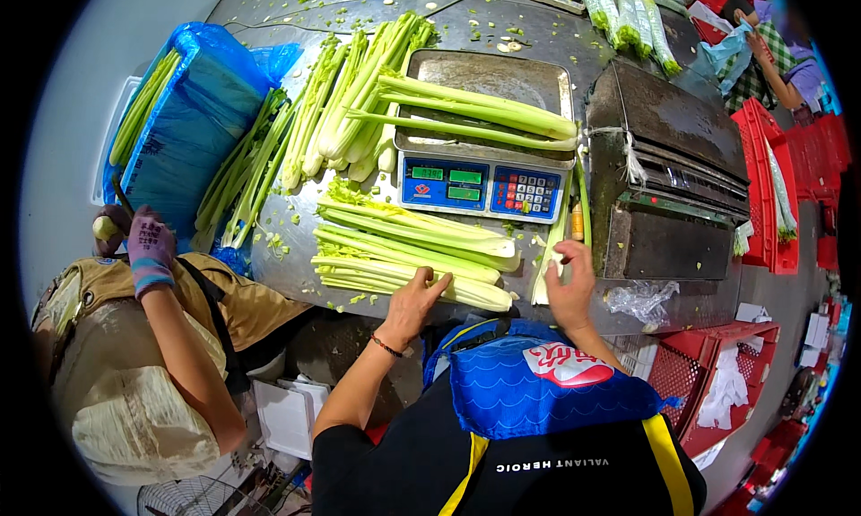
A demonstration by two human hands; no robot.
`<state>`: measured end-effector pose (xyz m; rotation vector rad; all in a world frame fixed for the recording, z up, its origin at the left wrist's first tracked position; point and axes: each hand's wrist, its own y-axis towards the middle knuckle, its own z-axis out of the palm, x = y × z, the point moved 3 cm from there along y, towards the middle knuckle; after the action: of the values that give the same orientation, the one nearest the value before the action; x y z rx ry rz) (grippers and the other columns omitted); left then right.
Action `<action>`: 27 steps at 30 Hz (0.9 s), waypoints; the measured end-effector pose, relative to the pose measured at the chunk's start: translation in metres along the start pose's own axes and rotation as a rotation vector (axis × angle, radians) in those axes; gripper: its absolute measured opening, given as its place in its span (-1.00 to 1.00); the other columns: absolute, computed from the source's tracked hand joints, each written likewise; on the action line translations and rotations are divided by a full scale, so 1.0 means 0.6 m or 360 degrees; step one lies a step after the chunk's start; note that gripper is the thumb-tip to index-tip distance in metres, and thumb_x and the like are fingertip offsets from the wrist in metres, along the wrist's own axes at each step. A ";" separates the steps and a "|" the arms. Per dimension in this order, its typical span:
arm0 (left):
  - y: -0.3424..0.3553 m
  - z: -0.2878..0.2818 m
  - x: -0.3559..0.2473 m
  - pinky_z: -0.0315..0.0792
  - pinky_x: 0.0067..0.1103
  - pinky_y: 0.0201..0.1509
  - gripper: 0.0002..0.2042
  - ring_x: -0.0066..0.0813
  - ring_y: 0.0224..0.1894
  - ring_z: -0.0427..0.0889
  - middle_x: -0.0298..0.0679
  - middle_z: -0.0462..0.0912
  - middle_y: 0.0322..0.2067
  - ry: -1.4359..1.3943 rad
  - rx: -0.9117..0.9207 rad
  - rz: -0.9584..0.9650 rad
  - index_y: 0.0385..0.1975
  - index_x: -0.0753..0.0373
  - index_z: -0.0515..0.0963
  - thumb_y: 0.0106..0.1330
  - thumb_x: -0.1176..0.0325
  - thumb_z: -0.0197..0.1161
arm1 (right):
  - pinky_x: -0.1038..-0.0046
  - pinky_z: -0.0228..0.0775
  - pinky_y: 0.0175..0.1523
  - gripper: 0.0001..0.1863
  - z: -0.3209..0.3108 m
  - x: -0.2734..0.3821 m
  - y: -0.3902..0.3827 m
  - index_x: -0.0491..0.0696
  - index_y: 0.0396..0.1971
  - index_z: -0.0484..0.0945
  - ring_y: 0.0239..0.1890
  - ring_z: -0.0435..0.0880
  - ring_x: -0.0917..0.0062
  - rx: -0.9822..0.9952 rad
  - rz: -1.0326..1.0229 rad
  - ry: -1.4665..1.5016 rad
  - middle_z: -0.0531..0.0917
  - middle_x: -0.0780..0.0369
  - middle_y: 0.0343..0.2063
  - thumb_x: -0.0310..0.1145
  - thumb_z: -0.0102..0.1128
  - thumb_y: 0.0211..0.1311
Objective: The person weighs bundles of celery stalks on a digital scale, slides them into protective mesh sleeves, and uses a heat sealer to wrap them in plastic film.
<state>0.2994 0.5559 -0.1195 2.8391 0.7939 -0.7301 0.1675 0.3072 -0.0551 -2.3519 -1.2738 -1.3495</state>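
Observation:
Three bunches of pale green celery (408,251) lie side by side at the near edge of a metal table. My left hand (415,305) rests on the nearest bunch, thumb and forefinger apart. Right of them, my right hand (574,287) curls its fingers at a loose celery stalk (543,278), whose lower end points toward me. Just beyond stands a digital scale (484,189) with a blue keypad panel and lit green displays. A celery bunch (484,111) lies across its metal pan, root ends to the right.
More celery (359,95) is heaped left of the scale, beside a blue plastic bag (202,121). A dark wrapping machine (668,166) stands right, with crumpled film (644,303) before it. A gloved co-worker (152,337) works at left; another person (780,54) is far right near red crates (762,184).

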 end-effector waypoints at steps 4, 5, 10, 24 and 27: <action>0.018 -0.012 -0.005 0.52 -0.38 -0.30 -0.54 -0.18 -0.25 0.61 -0.18 0.45 -0.13 -0.0053 0.0020 -0.0009 0.06 0.03 0.49 0.14 0.60 0.12 | 0.34 0.39 0.00 -0.75 0.014 -0.006 0.010 -0.14 -0.21 0.50 -0.12 0.54 0.22 0.0173 -0.0195 0.0078 0.54 0.09 -0.21 -0.56 0.19 0.05; 0.019 -0.009 -0.005 0.53 -0.38 -0.29 -0.55 -0.18 -0.24 0.61 -0.18 0.45 -0.13 -0.0045 0.0026 -0.0037 0.05 0.03 0.50 0.14 0.59 0.11 | 0.29 0.36 0.06 -0.74 0.016 -0.004 0.030 -0.13 -0.20 0.51 -0.12 0.52 0.17 0.0226 -0.0266 0.0098 0.54 0.08 -0.21 -0.55 0.20 0.04; -0.001 -0.001 -0.027 0.54 -0.38 -0.20 -0.42 -0.12 -0.21 0.59 -0.07 0.35 0.14 -0.0191 -0.0109 -0.0209 0.18 0.04 0.38 0.10 0.67 0.17 | 0.25 0.31 0.10 -0.68 0.020 -0.002 0.198 -0.09 -0.19 0.54 -0.02 0.45 0.22 0.0074 -0.0728 -0.0343 0.55 0.14 -0.21 -0.61 0.20 -0.02; 0.130 -0.011 -0.055 0.49 -0.54 -0.01 -0.46 -0.39 0.00 0.56 -0.12 0.48 0.07 -0.2893 -0.0569 -0.0827 0.32 0.24 0.15 0.46 0.13 0.07 | 0.30 0.34 -0.13 -0.89 0.044 0.018 0.120 -0.11 -0.36 0.55 -0.25 0.48 0.26 0.0137 -0.0566 -0.0085 0.54 0.18 -0.37 -0.44 0.23 0.11; 0.194 -0.050 -0.082 0.44 -0.57 -0.09 -0.58 -0.49 -0.09 0.54 -0.30 0.55 -0.13 -0.2893 -0.0870 -0.0848 0.20 0.23 0.28 0.46 0.16 0.08 | 0.23 0.36 0.03 -0.84 0.015 0.023 0.034 -0.14 -0.28 0.54 -0.15 0.50 0.24 0.0441 -0.0327 0.0527 0.55 0.17 -0.31 -0.42 0.22 0.16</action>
<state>0.3352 0.4400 -0.0728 0.6609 0.9394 -2.0358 0.1916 0.3073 -0.0443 -1.7702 -1.5118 -1.4353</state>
